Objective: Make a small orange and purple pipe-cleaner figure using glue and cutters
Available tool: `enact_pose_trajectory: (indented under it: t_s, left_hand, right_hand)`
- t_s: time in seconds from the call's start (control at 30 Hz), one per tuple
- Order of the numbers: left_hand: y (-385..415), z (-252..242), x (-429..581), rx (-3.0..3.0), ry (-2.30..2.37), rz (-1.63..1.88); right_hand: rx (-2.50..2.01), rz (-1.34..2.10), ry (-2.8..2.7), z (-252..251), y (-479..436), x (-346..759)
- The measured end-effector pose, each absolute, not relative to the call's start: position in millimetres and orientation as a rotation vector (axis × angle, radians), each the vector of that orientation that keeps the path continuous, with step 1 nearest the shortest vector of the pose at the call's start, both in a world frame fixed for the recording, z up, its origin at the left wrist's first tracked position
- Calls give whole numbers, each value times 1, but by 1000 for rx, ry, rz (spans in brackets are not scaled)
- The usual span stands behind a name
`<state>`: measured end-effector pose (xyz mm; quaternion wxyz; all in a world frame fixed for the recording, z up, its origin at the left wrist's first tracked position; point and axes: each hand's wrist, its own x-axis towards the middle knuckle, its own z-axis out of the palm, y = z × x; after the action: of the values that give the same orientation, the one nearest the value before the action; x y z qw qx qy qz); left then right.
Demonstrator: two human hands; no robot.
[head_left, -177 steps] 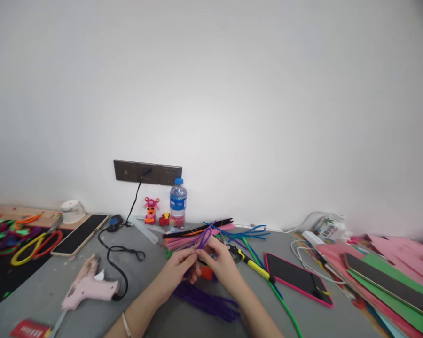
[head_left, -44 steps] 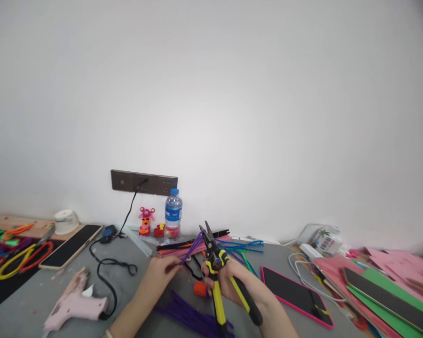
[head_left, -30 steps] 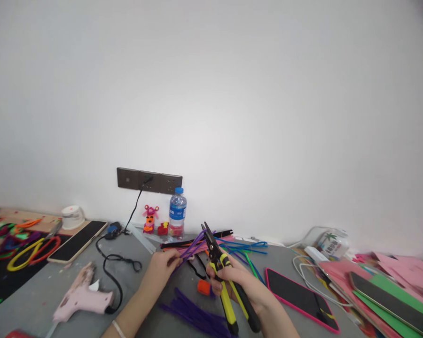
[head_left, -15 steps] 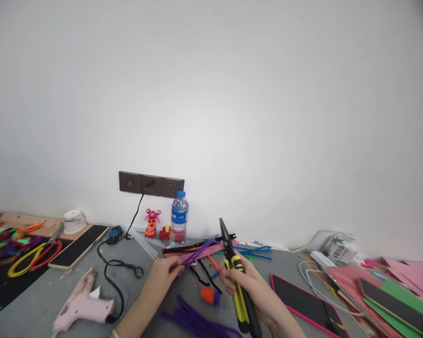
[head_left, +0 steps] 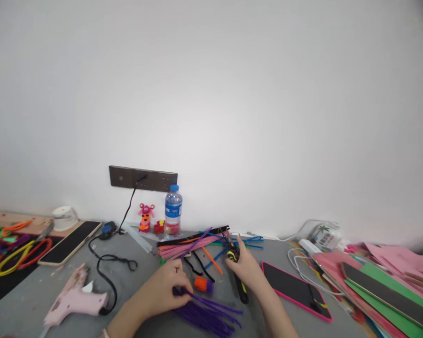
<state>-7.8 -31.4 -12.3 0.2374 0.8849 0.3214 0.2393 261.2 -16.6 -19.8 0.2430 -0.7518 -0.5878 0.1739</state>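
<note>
My left hand (head_left: 172, 285) is closed in a pinch on purple pipe cleaners (head_left: 211, 300), whose strands stick out to the right over a loose purple pile (head_left: 197, 321). One longer purple stem (head_left: 199, 241) rises from behind its fingers. The needle-nose pliers (head_left: 240, 286), with black and yellow handles, lie low over the table, jaws pointing away at the pipe cleaner heap. Around their upper handles is my right hand (head_left: 242, 260), the fingers partly hidden. A small orange and purple roll (head_left: 203, 284) sits between the hands.
Pink, black and blue pipe cleaners (head_left: 176, 251) lie near the wall beside a water bottle (head_left: 173, 211). To the left are a pink glue gun (head_left: 75, 300) with its cord, scissors and a phone (head_left: 72, 241). A pink-edged phone (head_left: 296, 291) and coloured sheets (head_left: 387, 277) lie right.
My right hand has lowered the pliers from upright to near the tabletop. My left hand has moved down and nearer, bringing purple pipe cleaners over the pile. The view has shifted slightly right.
</note>
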Motion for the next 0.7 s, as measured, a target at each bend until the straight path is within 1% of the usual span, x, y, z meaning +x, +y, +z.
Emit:
enact_pose_trajectory:
  t_s: [0.1,0.17,0.3,0.37,0.43,0.53,0.7]
  left_hand:
    - [-31,-12,-8,2429,861,620]
    - [-28,-13,-8,2424,903,653]
    - [-21,-18,-8,2314,1314,819]
    - [-18,-21,-8,2269,1497,816]
    - [-16,-23,-8,2267,1585,732]
    - [-14,-27,-9,2279,1633,620]
    - [-13,-31,-11,2201,1718,625]
  right_hand:
    - [-2231,435,-1651,-19,-17,253]
    - [-2322,324,-1670,-19,-19,246]
    - [-2357,163,-1687,-20,-22,234]
    - [-2371,174,-1696,-20,-23,231]
    - [-2403,197,-1705,-19,-23,229]
    - [-2418,195,-1705,-17,-24,226]
    - [-2362,203,-1727,-16,-28,221]
